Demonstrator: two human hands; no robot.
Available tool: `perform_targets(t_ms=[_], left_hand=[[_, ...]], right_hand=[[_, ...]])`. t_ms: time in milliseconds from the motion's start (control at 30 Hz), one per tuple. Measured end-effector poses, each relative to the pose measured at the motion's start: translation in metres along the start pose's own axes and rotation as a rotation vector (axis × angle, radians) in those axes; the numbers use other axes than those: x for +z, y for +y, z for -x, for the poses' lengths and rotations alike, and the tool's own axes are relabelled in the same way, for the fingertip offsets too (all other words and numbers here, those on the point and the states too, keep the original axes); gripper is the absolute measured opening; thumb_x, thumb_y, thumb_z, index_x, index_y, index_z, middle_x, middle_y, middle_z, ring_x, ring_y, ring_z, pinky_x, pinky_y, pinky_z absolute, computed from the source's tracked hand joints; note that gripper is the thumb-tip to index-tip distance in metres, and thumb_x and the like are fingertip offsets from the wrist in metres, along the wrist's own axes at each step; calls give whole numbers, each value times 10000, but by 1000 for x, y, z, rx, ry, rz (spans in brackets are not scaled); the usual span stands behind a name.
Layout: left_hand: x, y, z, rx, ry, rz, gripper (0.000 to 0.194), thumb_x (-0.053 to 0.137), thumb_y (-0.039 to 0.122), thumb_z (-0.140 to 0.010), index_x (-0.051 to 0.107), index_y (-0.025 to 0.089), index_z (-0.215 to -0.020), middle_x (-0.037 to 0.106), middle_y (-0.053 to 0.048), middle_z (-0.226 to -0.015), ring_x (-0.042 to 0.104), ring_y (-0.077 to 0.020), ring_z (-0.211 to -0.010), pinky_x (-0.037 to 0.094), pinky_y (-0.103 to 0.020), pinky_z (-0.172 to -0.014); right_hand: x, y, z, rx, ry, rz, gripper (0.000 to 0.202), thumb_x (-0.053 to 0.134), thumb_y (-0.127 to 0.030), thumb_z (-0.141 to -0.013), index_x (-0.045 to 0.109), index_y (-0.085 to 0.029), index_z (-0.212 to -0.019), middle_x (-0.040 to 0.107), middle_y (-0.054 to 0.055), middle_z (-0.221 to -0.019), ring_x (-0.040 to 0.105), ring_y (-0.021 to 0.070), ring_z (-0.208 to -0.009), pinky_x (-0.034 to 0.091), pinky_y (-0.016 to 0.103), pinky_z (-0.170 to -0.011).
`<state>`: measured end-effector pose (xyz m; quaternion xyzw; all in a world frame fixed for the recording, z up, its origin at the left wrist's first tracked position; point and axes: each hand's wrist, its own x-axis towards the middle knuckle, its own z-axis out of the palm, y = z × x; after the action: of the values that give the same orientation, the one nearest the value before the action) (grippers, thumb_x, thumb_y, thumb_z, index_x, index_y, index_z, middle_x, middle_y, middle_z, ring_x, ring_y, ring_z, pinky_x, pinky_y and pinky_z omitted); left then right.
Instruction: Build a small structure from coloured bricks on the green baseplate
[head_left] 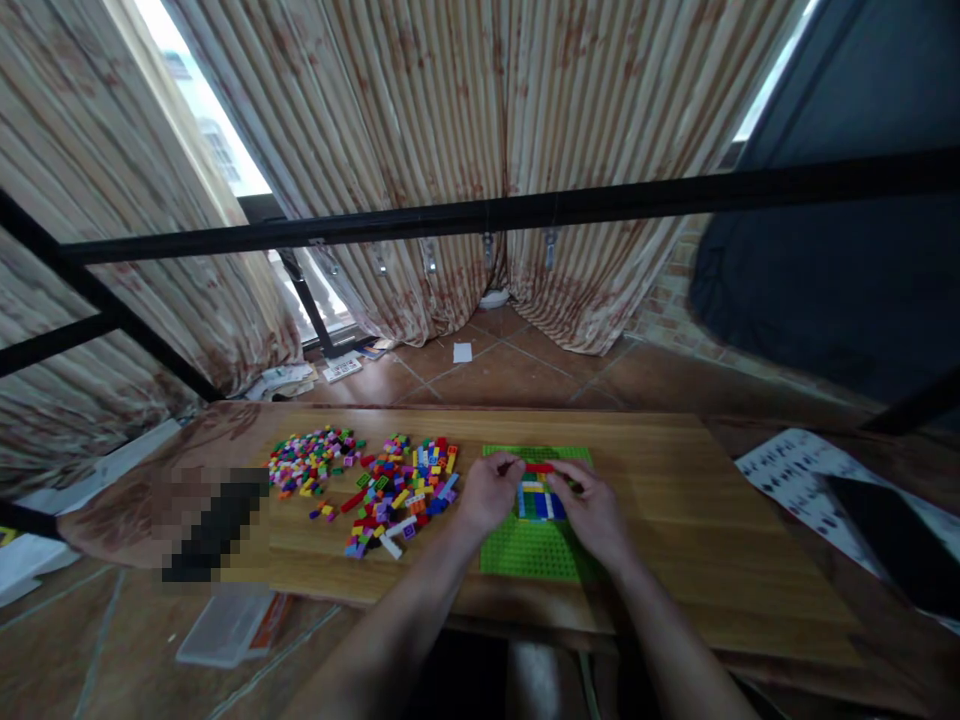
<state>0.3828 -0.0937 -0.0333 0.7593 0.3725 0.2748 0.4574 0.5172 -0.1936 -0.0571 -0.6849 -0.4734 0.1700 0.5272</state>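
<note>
A green studded baseplate (529, 553) lies on the wooden table. On its upper half is a patch of joined blue, white, yellow and green toy bricks (541, 503). A long red brick (538, 468) is at the far edge of this patch, between my hands. My left hand (491, 492) has its fingers closed at the brick's left end. From the other side, my right hand (592, 503) pinches the right end. Whether the red brick is pressed onto the studs cannot be made out.
Loose bricks of many colours lie in a near pile (405, 495) and a pile of smaller pieces (311, 455) on the table's left. A printed sheet (787, 470) and a dark tablet-like slab (892, 540) are at the right. A black metal bar (480, 217) crosses beyond the table.
</note>
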Motion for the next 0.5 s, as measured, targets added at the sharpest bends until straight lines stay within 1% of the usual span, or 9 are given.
perform_targets(t_ms=[200, 300, 500], left_hand=[[-3, -4, -9, 11, -22, -42, 280, 503, 312, -830, 718, 147, -757, 655, -6, -661, 561, -129, -619, 416, -230, -588], [-4, -9, -9, 11, -29, -53, 265, 509, 298, -830, 727, 154, -789, 681, -11, -706, 585, -131, -650, 432, -229, -612], [-5, -16, -6, 1, -33, -81, 276, 491, 301, -841, 726, 169, -780, 682, -2, -681, 591, -135, -632, 430, -228, -588]], right_hand=[[4, 5, -4, 5, 10, 13, 322, 507, -432, -853, 696, -219, -1004, 648, 73, -1018, 583, 209, -968, 445, 366, -881], [8, 9, -5, 3, 16, 38, 313, 513, -428, -844, 706, -221, -978, 658, 70, -1004, 586, 210, -956, 443, 370, -889], [10, 12, -7, -14, -4, 127, 295, 489, -412, -855, 707, -243, -959, 661, 60, -990, 580, 212, -951, 435, 392, -905]])
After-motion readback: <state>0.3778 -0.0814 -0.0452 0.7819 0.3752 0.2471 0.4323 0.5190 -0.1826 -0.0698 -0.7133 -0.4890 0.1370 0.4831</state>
